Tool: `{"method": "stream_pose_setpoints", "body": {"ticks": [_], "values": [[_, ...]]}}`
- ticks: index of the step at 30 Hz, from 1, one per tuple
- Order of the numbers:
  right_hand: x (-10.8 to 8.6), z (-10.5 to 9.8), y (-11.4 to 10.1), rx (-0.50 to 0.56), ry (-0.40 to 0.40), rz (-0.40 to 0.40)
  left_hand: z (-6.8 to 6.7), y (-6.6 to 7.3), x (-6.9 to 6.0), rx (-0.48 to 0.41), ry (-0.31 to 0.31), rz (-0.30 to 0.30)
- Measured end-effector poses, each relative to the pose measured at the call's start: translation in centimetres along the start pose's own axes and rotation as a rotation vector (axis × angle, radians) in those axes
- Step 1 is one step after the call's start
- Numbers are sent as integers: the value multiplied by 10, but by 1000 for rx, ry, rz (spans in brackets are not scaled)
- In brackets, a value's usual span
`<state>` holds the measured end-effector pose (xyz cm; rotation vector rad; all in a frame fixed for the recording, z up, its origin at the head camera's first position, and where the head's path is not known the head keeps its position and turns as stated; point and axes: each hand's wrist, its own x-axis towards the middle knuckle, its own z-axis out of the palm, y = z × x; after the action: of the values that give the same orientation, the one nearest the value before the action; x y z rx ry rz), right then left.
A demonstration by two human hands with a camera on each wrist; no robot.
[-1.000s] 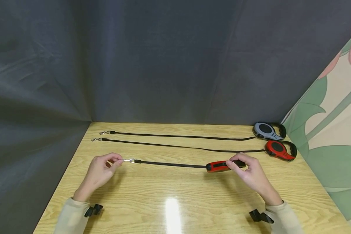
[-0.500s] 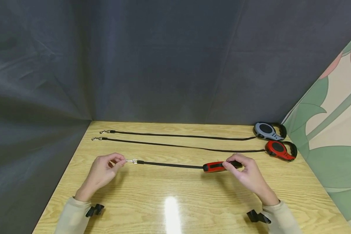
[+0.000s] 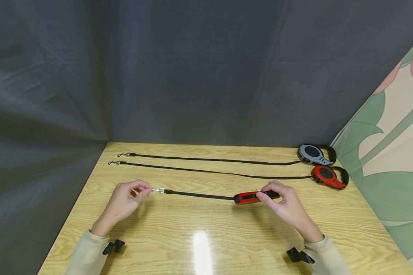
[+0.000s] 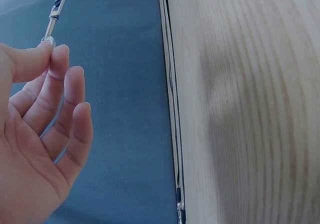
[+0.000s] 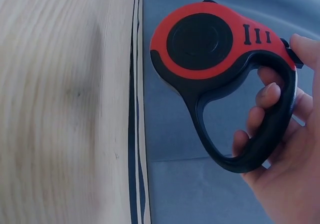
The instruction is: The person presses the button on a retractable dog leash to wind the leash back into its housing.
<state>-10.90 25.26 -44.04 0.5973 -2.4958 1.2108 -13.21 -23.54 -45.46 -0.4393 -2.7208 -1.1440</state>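
My right hand point(image 3: 287, 206) grips the black loop handle of a red and black retractable leash point(image 5: 230, 59), fingers through the loop and thumb at the button by the handle's top. Between thumb and forefinger my left hand point(image 3: 125, 202) pinches the end of the silver snap hook point(image 4: 51, 26) of that same leash. A black strap point(image 3: 201, 195) runs almost straight from hook to casing, held above the table. Behind it, a second red leash point(image 3: 327, 173) and a grey one point(image 3: 311, 153) lie at the right, their straps stretched leftward.
The wooden table point(image 3: 158, 236) backs onto a dark grey curtain point(image 3: 192, 76). Two snap hooks lie at the left, one hook point(image 3: 114, 163) in front of the other hook point(image 3: 123, 154). Floral fabric point(image 3: 395, 164) hangs along the right side.
My right hand has moved left with the leash casing, and my left hand slightly right with the hook. Less strap now shows between them. The two leashes behind lie as before.
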Motion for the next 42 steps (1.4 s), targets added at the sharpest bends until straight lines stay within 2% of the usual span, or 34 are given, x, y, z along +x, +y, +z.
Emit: {"method": "stream_pose_setpoints", "body": {"ticks": [11,20,42], "values": [[1,7,-1,16,-7,-13,4,5,3,-21,-25,13],[1,13,-1,23,3,-28,10,10,4,-121,-52,30],[5,28,-4,85,20,-105,21,14,3,-100,-104,25]]}}
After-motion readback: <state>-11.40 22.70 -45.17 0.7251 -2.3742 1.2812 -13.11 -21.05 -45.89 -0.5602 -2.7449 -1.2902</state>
